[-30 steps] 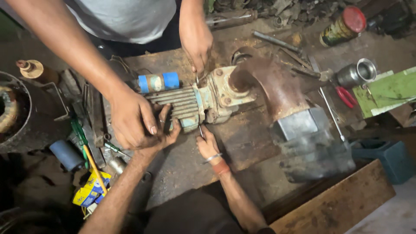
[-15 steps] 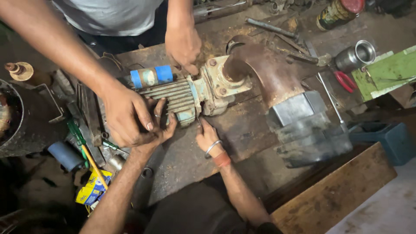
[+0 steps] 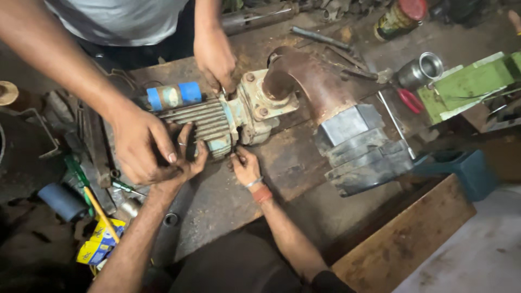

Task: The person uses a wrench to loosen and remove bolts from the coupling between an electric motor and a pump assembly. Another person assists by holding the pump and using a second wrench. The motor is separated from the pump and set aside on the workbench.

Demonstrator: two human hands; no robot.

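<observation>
Hands, four in all, crowd one finned motor (image 3: pixel 201 122) lying on its side mid-workbench (image 3: pixel 217 201). The wearer's left hand (image 3: pixel 187 157) is closed against the motor's finned end beside a co-worker's hand (image 3: pixel 141 146), apparently bracing it. The right hand (image 3: pixel 245 167) pinches fingers together at the housing's lower edge; what it grips is hidden. Another co-worker's hand (image 3: pixel 214 57) works above. One rusty elbow pipe (image 3: pixel 312 81) sits alongside.
</observation>
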